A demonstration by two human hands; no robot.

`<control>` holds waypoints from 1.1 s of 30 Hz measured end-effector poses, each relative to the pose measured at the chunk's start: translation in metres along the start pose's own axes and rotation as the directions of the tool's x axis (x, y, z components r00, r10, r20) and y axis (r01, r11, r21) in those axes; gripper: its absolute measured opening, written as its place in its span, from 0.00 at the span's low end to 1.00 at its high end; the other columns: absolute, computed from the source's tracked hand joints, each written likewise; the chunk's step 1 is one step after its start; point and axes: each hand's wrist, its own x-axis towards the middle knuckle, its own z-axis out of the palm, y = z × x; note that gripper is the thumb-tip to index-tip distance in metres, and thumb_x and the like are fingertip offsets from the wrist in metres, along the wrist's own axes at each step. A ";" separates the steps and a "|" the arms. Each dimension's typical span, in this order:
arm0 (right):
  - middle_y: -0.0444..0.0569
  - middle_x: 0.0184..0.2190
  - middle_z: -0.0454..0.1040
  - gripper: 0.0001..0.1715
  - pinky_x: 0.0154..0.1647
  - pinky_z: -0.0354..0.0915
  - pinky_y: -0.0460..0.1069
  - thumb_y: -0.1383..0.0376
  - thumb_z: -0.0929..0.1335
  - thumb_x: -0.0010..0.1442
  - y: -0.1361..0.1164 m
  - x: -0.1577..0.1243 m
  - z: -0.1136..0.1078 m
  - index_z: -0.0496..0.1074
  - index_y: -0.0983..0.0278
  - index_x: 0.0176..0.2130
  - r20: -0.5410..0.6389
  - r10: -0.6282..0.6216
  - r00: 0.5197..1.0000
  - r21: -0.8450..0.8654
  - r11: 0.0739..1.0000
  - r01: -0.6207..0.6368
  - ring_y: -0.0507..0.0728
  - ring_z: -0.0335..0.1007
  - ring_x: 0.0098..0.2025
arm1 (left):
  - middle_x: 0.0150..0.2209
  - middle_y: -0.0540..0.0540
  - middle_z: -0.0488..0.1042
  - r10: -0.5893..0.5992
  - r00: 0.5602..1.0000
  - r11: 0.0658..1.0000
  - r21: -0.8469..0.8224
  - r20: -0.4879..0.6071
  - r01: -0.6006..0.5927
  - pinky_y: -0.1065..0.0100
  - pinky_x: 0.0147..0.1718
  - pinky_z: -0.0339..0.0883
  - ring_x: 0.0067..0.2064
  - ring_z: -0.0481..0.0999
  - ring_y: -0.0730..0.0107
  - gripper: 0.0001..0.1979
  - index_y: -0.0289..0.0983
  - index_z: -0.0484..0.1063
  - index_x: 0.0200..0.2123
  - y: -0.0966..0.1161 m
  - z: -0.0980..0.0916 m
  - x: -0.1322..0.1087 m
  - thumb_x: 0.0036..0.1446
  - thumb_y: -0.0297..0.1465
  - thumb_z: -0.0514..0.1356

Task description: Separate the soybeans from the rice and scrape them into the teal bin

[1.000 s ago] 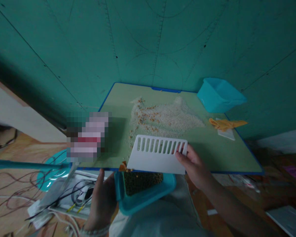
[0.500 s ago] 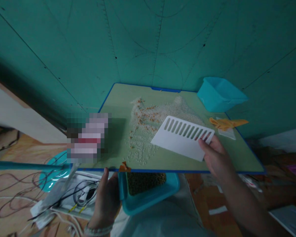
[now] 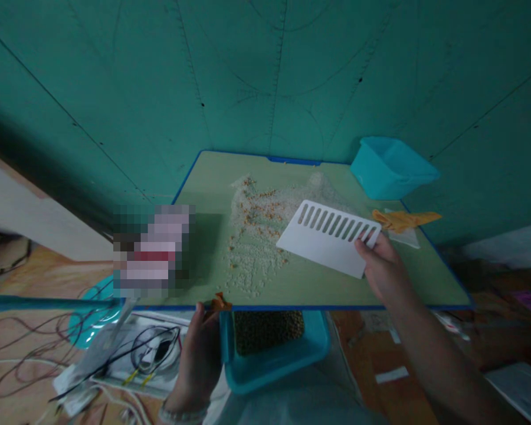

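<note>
In my right hand [image 3: 386, 268] is a white plastic scraper [image 3: 321, 251] with a row of slots, its slanted end over the table toward the left. Fingers and thumb pinch its right end. Beside the scraper lie white grains [image 3: 254, 268] mixed with orange kernels [image 3: 265, 213], spread over the green tabletop [image 3: 336, 292]. My left hand [image 3: 201, 354] grips the left side of a teal tub [image 3: 277, 375], its thumb up near the table edge and most fingers hidden. Dark green beans [image 3: 269, 332] fill part of that tub, which sits just below the front edge.
A second teal tub [image 3: 392, 171] stands at the back right corner. Close to it are an orange cloth [image 3: 405, 220] and a pale flat packet [image 3: 405, 237]. A blurred-out pink item [image 3: 154, 248] occupies the left side. Cables [image 3: 39, 342] and a white tray [image 3: 159, 383] are on the floor.
My left hand and the tub of beans have shifted slightly right and down. The scraper has moved slightly up, away from the front edge. The camera view has shifted a little.
</note>
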 end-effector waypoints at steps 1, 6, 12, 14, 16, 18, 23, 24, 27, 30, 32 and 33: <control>0.47 0.38 0.75 0.19 0.42 0.65 0.57 0.59 0.71 0.50 0.001 0.000 -0.001 0.65 0.56 0.42 0.002 0.001 1.000 -0.008 1.000 -0.001 0.61 0.72 0.42 | 0.31 0.42 0.79 0.007 1.000 1.000 -0.008 0.006 -0.006 0.57 0.41 0.68 0.37 0.77 0.54 0.21 0.37 0.75 0.42 0.000 -0.001 0.001 0.53 0.45 0.55; 0.46 0.36 0.76 0.18 0.40 0.65 0.56 0.59 0.71 0.50 0.003 -0.002 -0.003 0.65 0.56 0.41 0.010 0.026 1.000 -0.035 0.999 -0.025 0.60 0.72 0.39 | 0.30 0.42 0.79 0.001 1.000 1.000 0.008 0.020 -0.001 0.56 0.42 0.67 0.37 0.77 0.53 0.21 0.37 0.76 0.40 0.000 -0.006 0.003 0.52 0.45 0.55; 0.47 0.38 0.76 0.20 0.42 0.65 0.57 0.59 0.71 0.49 0.002 -0.009 -0.005 0.66 0.56 0.42 0.038 0.076 0.996 0.022 0.997 -0.076 0.61 0.72 0.40 | 0.21 0.44 0.76 0.021 0.999 0.999 0.038 0.035 -0.022 0.56 0.43 0.67 0.34 0.77 0.54 0.18 0.36 0.77 0.31 0.000 -0.005 0.002 0.53 0.44 0.55; 0.47 0.38 0.76 0.21 0.42 0.65 0.57 0.59 0.72 0.49 0.001 -0.012 -0.005 0.66 0.57 0.42 0.042 0.100 0.994 0.039 0.994 -0.102 0.61 0.72 0.40 | 0.20 0.45 0.76 0.020 1.000 0.999 0.029 0.021 -0.021 0.56 0.43 0.67 0.33 0.78 0.55 0.19 0.36 0.77 0.30 0.000 -0.003 0.002 0.54 0.44 0.54; 0.47 0.38 0.76 0.21 0.43 0.65 0.57 0.59 0.72 0.49 0.001 -0.014 -0.005 0.66 0.57 0.43 0.056 0.122 0.991 0.040 0.991 -0.124 0.61 0.72 0.40 | 0.22 0.44 0.77 0.015 1.000 1.000 0.021 0.013 -0.016 0.56 0.44 0.67 0.34 0.78 0.55 0.20 0.36 0.77 0.32 -0.001 -0.002 0.002 0.53 0.45 0.54; 0.47 0.37 0.77 0.21 0.43 0.65 0.57 0.59 0.72 0.48 0.003 -0.016 -0.005 0.66 0.57 0.43 0.059 0.129 0.990 0.037 0.991 -0.131 0.61 0.72 0.40 | 0.24 0.44 0.78 0.014 1.000 1.000 0.010 0.018 -0.014 0.56 0.44 0.67 0.35 0.78 0.54 0.20 0.36 0.77 0.34 -0.001 -0.001 0.002 0.52 0.45 0.55; 0.47 0.38 0.77 0.21 0.43 0.65 0.56 0.59 0.72 0.49 0.006 -0.020 -0.007 0.67 0.57 0.43 0.072 0.150 0.986 0.046 0.987 -0.153 0.60 0.73 0.39 | 0.23 0.45 0.78 -0.008 0.997 1.000 -0.004 0.078 0.009 0.56 0.46 0.66 0.39 0.77 0.54 0.18 0.38 0.77 0.31 -0.001 -0.004 0.004 0.53 0.45 0.55; 0.47 0.38 0.77 0.21 0.42 0.65 0.56 0.59 0.72 0.49 0.006 -0.021 -0.007 0.67 0.57 0.43 0.080 0.156 0.985 0.047 0.986 -0.160 0.60 0.73 0.39 | 0.23 0.45 0.78 -0.009 0.997 1.000 -0.004 0.082 0.009 0.56 0.46 0.66 0.39 0.77 0.54 0.18 0.37 0.77 0.31 -0.001 -0.005 0.004 0.53 0.45 0.55; 0.46 0.37 0.77 0.20 0.41 0.65 0.55 0.59 0.72 0.49 0.006 -0.025 -0.007 0.67 0.57 0.42 0.084 0.179 0.980 0.047 0.982 -0.184 0.60 0.73 0.39 | 0.26 0.44 0.78 -0.007 0.997 1.000 -0.021 0.074 0.009 0.57 0.46 0.66 0.40 0.77 0.53 0.19 0.37 0.77 0.33 -0.001 -0.008 0.005 0.53 0.45 0.54; 0.47 0.37 0.77 0.19 0.41 0.64 0.55 0.58 0.71 0.49 0.006 -0.029 -0.006 0.67 0.57 0.41 0.075 0.182 0.980 0.025 0.983 -0.184 0.60 0.73 0.40 | 0.25 0.42 0.78 -0.018 0.998 0.999 -0.028 0.066 0.020 0.56 0.46 0.66 0.40 0.77 0.53 0.20 0.36 0.77 0.32 -0.001 -0.005 0.003 0.53 0.45 0.54; 0.46 0.38 0.77 0.18 0.42 0.64 0.55 0.58 0.71 0.50 0.005 -0.031 -0.005 0.67 0.57 0.41 0.081 0.178 0.981 0.009 0.984 -0.180 0.60 0.72 0.41 | 0.23 0.41 0.77 -0.011 1.000 0.999 -0.033 0.024 0.012 0.56 0.46 0.66 0.39 0.77 0.53 0.22 0.35 0.77 0.29 0.000 0.000 0.002 0.55 0.45 0.50; 0.46 0.38 0.77 0.17 0.42 0.63 0.54 0.58 0.71 0.50 0.005 -0.032 -0.006 0.68 0.57 0.41 0.088 0.182 0.979 0.008 0.983 -0.183 0.60 0.72 0.41 | 0.24 0.41 0.77 -0.007 1.000 0.999 -0.042 -0.011 0.007 0.56 0.46 0.66 0.39 0.77 0.53 0.24 0.35 0.77 0.29 0.000 0.003 0.002 0.56 0.45 0.48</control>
